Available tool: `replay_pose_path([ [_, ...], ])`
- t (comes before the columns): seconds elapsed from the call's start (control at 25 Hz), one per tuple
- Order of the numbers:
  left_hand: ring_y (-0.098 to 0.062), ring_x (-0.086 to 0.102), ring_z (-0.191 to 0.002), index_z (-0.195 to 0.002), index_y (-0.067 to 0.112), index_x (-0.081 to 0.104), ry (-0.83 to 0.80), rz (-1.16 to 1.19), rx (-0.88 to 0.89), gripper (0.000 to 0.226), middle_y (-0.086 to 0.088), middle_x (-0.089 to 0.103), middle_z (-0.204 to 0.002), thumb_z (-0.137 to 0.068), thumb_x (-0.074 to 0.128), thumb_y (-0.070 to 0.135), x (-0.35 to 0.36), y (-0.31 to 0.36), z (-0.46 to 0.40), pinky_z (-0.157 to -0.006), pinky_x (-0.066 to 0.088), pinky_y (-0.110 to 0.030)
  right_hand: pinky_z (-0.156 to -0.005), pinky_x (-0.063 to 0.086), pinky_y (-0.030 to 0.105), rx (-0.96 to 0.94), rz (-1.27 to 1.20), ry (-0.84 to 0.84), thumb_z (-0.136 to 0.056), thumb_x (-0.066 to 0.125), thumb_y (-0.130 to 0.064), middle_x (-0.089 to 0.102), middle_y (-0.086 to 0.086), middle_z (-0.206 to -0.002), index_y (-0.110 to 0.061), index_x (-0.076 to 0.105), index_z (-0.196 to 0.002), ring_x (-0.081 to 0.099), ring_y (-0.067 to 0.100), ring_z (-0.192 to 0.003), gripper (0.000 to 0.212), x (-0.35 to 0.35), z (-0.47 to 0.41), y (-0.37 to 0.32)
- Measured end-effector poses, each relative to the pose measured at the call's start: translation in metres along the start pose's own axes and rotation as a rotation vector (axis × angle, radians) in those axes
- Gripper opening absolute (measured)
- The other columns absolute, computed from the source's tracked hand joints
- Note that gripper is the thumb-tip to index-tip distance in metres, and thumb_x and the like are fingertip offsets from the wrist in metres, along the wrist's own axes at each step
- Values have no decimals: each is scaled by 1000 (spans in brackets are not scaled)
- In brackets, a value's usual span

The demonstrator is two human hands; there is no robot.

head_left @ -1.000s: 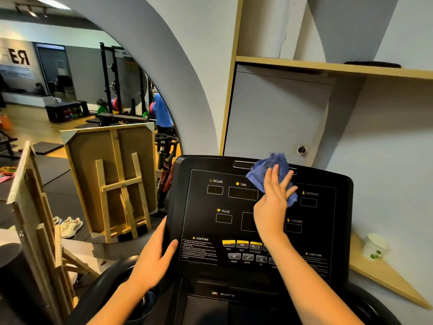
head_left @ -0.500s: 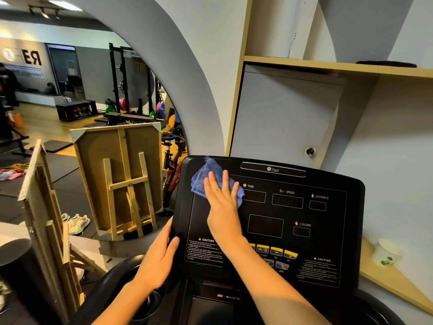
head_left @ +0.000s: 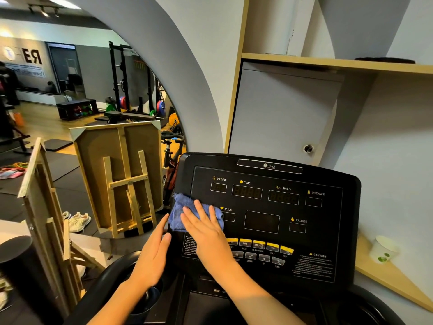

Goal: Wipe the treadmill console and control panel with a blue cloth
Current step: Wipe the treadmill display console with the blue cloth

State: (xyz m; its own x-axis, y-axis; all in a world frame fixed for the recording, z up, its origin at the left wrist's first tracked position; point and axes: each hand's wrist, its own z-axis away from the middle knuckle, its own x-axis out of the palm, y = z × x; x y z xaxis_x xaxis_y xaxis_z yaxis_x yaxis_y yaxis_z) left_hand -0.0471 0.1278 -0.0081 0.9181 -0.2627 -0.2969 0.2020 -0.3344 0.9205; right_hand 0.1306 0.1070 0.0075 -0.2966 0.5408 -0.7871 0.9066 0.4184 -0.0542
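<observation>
Right hand is pressing the blue cloth flat-fingered on the console's left side; left hand, fingers straight, is steadying the edge. I'd be keeping pressure light near the buttons.

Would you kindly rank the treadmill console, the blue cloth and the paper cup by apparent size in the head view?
1. treadmill console: largest by far.
2. blue cloth: partly hidden under the right hand.
3. paper cup: looks smallest, though it sits farther back, so this is less sure.

Blue cloth: fluffy terry pile. Console: black plastic, semi-gloss panel. Easel: bare unfinished wood. Cup: white paper.
</observation>
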Motion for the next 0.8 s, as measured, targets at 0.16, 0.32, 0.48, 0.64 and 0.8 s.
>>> replay_pose_path([
  [0.16,12,33,-136,-153,38,21,25,4,-38,65,24,35,-150,-95,33,64,-5,-8,4,-116,27,-23,-117,8,48,-7,19,-64,-64,67,11,41,0,-152,-14,39,-144,7,23,-150,88,13,27,-10],
  [0.32,-4,26,-145,-155,35,19,59,-36,-42,79,13,28,-158,-87,33,74,-8,-11,9,-120,23,-36,-116,9,46,-41,50,-145,-58,77,3,50,-3,-145,-16,51,-137,24,24,-145,85,14,52,-25],
  [0.48,-5,30,-142,-154,38,18,72,-75,-23,73,15,31,-155,-90,31,69,-7,-10,16,-118,26,-40,-118,14,46,-10,52,-168,-68,73,0,52,-1,-143,-17,57,-133,31,24,-142,69,17,66,-28],
  [0.64,-6,46,-129,-154,37,20,78,-113,3,77,11,50,-138,-86,31,72,-13,-12,20,-110,37,-36,-114,28,52,37,-58,-133,-92,28,-10,46,8,-148,-11,55,-135,28,32,-143,51,22,81,-20],
  [0.8,4,55,-110,-154,36,21,57,-153,56,75,13,56,-123,-87,37,65,-22,-9,20,-96,48,-32,-111,34,52,32,-137,-9,-90,40,0,58,10,-136,-9,59,-125,39,30,-138,40,13,79,-16],
])
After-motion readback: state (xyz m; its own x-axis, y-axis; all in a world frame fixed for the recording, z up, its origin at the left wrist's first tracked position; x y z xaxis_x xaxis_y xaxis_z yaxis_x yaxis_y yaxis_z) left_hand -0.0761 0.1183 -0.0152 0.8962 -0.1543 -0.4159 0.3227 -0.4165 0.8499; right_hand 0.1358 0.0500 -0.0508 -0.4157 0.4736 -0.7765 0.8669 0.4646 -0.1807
